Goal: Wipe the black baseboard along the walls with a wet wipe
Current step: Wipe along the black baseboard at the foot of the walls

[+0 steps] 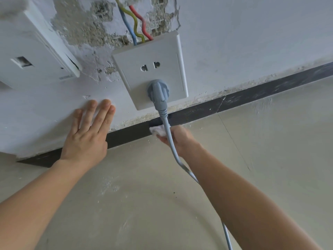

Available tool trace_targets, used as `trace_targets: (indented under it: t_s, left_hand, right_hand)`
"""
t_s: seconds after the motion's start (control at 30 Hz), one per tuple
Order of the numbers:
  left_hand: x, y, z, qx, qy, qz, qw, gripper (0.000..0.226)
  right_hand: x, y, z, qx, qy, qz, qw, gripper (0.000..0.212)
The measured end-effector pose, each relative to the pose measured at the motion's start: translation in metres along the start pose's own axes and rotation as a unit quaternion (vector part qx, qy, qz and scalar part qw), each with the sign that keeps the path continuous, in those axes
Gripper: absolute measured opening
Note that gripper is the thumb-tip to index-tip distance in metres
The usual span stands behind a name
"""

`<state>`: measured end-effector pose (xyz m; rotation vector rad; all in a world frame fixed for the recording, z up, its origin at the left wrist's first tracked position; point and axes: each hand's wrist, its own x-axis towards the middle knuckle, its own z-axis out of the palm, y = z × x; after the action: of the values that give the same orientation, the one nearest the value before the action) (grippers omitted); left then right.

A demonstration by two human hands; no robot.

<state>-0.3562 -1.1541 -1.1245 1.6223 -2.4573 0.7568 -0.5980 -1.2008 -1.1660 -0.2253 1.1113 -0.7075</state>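
The floor (270, 159) is pale, smooth and dusty, with a thin joint line crossing it on the right. White crumbs and dust (108, 184) lie scattered on it, thickest near the baseboard (129, 132) at its far edge. A grey cable (226, 231) runs down across it, possibly resting on it lower down.

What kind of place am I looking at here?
Likely a room under renovation: broken plaster with bare wires above the socket, and a dusty black baseboard along the floor.
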Motion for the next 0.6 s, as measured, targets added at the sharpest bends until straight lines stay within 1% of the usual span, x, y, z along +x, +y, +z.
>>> trace_targets:
  t_s: [0.03, 0.1, 0.13, 0.2, 0.23, 0.27, 0.3, 0.33, 0.37, 0.43, 0.47, 0.5, 0.53, 0.57, 0.6]
  left_hand:
    - [0.0, 0.001, 0.0, -0.001, -0.001, -0.001, 1.0, 0.097]
    - [0.001, 0.002, 0.0, -0.002, -0.005, -0.005, 1.0, 0.099]
    - [0.001, 0.003, 0.001, -0.002, -0.008, -0.008, 1.0, 0.1]
    - [0.001, 0.003, 0.001, -0.003, -0.014, -0.01, 1.0, 0.096]
    - [0.002, 0.003, 0.001, -0.004, -0.015, -0.01, 1.0, 0.093]
    - [0.002, 0.003, 0.001, -0.004, -0.014, -0.01, 1.0, 0.09]
    - [0.002, 0.002, 0.001, -0.004, -0.014, -0.011, 1.0, 0.088]
    - [0.002, 0.002, 0.001, -0.004, -0.013, -0.012, 1.0, 0.088]
    - [0.002, 0.002, 0.001, -0.002, -0.012, -0.012, 1.0, 0.089]
    - [0.001, 0.004, 0.002, 0.004, -0.007, -0.011, 1.0, 0.09]
    - [0.001, 0.004, 0.002, 0.008, -0.006, -0.01, 1.0, 0.091]
    - [0.001, 0.004, 0.002, 0.01, -0.005, -0.008, 1.0, 0.092]
    - [0.001, 0.004, 0.002, 0.012, -0.003, -0.007, 1.0, 0.093]
    - [0.0, 0.004, 0.002, 0.012, 0.0, -0.005, 1.0, 0.094]
    - [0.0, 0.004, 0.002, 0.013, 0.003, -0.004, 1.0, 0.094]
  right_hand:
    - [0.002, -0.005, -0.006, 0.029, 0.023, -0.024, 0.999, 0.033]
    - [0.002, -0.018, -0.025, 0.092, 0.106, -0.082, 0.987, 0.03]
    - [0.001, -0.025, -0.038, 0.123, 0.147, -0.113, 0.975, 0.032]
    - [-0.004, -0.04, -0.065, 0.198, 0.198, -0.158, 0.947, 0.032]
    - [-0.007, -0.045, -0.074, 0.223, 0.229, -0.166, 0.933, 0.029]
    - [-0.009, -0.048, -0.079, 0.226, 0.257, -0.161, 0.926, 0.025]
    - [-0.008, -0.046, -0.08, 0.209, 0.275, -0.145, 0.927, 0.019]
    - [-0.006, -0.041, -0.076, 0.184, 0.269, -0.125, 0.937, 0.016]
    - [-0.004, -0.032, -0.069, 0.157, 0.235, -0.104, 0.954, 0.017]
    - [0.005, -0.009, -0.049, 0.097, 0.118, -0.052, 0.987, 0.03]
    - [0.009, 0.001, -0.039, 0.054, 0.066, -0.024, 0.996, 0.033]
    - [0.011, 0.01, -0.03, 0.016, 0.029, -0.005, 0.999, 0.031]
    - [0.015, 0.015, -0.021, -0.013, 0.021, 0.003, 1.0, 0.024]
    - [0.018, 0.018, -0.016, -0.03, 0.037, -0.003, 0.999, 0.019]
    - [0.021, 0.017, -0.012, -0.036, 0.067, -0.016, 0.997, 0.019]
